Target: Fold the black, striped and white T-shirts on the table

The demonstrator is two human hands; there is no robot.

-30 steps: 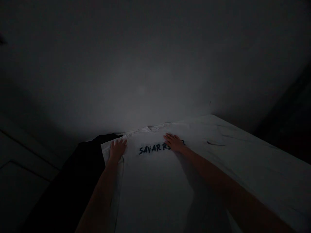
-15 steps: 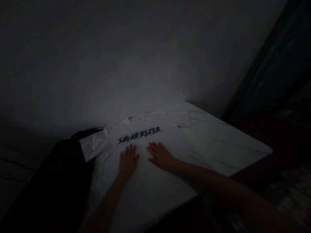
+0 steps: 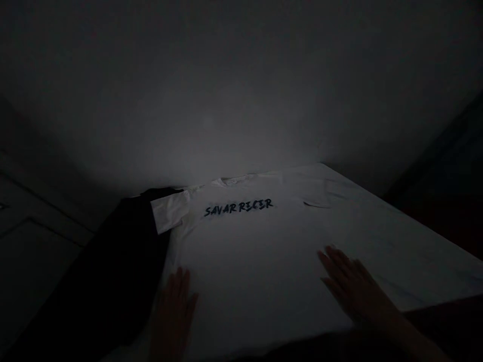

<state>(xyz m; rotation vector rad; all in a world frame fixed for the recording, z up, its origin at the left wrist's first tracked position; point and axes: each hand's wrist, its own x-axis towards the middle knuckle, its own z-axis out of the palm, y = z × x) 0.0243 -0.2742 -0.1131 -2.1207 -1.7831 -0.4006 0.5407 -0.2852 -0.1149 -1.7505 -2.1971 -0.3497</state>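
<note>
Tee (image 3: 249,261) lengthwise approx 12–6; L hand (image 3: 174,307) at its 8, R hand (image 3: 350,284) at 4; fingers straight, gripping nothing.

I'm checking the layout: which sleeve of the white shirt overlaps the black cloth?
The sleeve at picture left overlaps the black cloth; the one at picture right lies on the tabletop.

A head-worn camera (the lone view) looks forward and down across the nearby counter (image 3: 388,231), facing a wall (image 3: 226,100)

White T-shirt (image 3: 249,261) with dark lettering (image 3: 239,207), black cloth (image 3: 113,271), grey-streaked pale table (image 3: 407,246)
</note>
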